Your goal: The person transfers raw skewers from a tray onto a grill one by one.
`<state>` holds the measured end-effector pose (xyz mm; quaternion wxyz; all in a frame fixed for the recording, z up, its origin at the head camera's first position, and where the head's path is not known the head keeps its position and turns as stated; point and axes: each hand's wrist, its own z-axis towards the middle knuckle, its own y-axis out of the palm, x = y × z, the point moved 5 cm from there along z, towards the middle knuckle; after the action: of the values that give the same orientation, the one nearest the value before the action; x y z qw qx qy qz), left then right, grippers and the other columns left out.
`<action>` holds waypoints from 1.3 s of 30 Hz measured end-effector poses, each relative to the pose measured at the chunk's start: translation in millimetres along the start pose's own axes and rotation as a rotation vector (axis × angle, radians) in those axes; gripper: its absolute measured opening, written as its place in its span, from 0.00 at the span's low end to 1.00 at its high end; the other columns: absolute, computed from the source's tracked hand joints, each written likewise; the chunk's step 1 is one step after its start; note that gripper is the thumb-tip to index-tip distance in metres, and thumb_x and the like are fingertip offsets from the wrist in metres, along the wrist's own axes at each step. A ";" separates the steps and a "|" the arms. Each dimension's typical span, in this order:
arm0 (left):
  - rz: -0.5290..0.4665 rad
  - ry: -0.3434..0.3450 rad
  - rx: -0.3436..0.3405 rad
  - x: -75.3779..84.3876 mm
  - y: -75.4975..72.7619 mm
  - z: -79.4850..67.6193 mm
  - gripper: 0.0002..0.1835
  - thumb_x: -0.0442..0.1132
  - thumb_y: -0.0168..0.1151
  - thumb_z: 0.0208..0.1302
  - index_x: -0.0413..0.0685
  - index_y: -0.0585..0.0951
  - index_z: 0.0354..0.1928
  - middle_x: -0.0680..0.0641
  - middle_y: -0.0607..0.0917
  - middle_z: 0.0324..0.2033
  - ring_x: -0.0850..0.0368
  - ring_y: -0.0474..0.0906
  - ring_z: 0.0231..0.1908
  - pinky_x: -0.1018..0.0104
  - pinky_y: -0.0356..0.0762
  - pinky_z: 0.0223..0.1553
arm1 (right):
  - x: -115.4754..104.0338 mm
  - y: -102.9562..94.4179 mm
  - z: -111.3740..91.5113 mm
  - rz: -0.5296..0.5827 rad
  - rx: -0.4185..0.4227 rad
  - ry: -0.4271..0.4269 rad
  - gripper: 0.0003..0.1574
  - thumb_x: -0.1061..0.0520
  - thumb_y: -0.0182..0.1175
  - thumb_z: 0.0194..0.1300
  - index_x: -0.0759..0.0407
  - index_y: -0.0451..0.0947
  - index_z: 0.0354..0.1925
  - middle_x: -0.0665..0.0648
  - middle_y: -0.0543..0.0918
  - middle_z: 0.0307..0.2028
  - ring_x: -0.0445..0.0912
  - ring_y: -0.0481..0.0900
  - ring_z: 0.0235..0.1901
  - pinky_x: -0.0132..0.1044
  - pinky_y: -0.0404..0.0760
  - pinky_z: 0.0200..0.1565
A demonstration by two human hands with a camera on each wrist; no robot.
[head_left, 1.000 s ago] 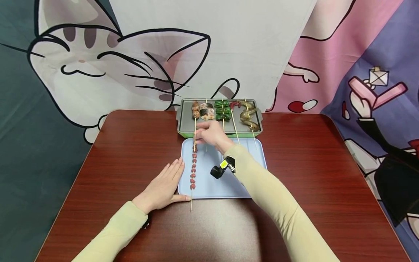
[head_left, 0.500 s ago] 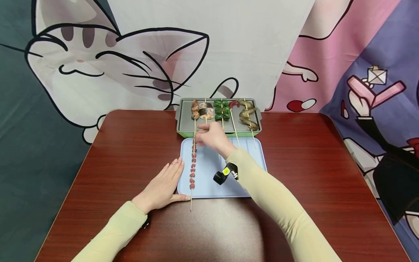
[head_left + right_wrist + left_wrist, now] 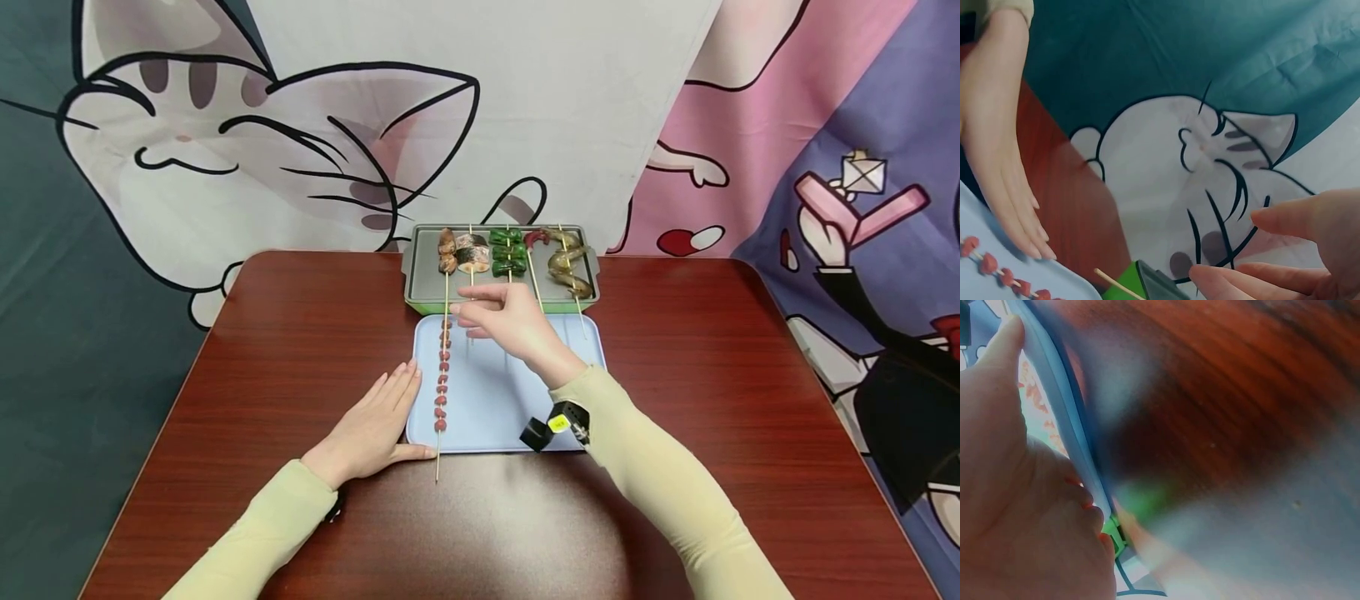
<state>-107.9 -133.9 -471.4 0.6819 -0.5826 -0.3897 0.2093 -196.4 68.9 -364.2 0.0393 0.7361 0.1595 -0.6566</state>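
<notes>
My left hand (image 3: 372,425) lies with straight fingers along the left edge of the light-blue tray (image 3: 517,400). A skewer of small red meat pieces (image 3: 441,401) lies lengthwise near that edge, its bare end jutting past the front rim. My right hand (image 3: 517,321) hovers over the back of the tray, thumb and fingers apart with nothing between them, as the right wrist view also shows. Just beyond it, a grill pan (image 3: 427,287) holds a brown meat skewer (image 3: 447,252), a fish-like chunk (image 3: 473,253), a green pepper skewer (image 3: 508,254), a red curled piece (image 3: 536,239) and a shrimp-like skewer (image 3: 567,265).
The pan has a green base and stands directly behind the tray. Several skewer sticks overhang its front rim toward the tray. The brown wooden table (image 3: 300,333) extends on both sides. A cartoon cloth (image 3: 585,108) hangs behind the table.
My right hand has come off the red meat skewer, its fingers spreading, and has shifted slightly right. The skewer stays in the tray. My left hand keeps its place.
</notes>
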 end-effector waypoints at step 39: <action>0.015 -0.019 -0.037 -1.5 0.1 0.4 0.60 0.68 0.65 0.62 0.25 0.54 0.76 0.30 0.52 0.76 0.37 0.48 0.76 0.46 0.48 0.74 | 125.0 62.8 -99.2 0.336 -0.380 0.352 0.29 0.61 0.62 0.70 0.78 0.72 0.63 0.72 0.86 0.46 0.57 0.88 0.40 0.48 0.87 0.43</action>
<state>-109.1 -134.7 -471.9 0.6657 -0.5961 -0.3954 0.2127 -72.9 58.9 -482.8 0.2560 0.8340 0.1596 -0.4619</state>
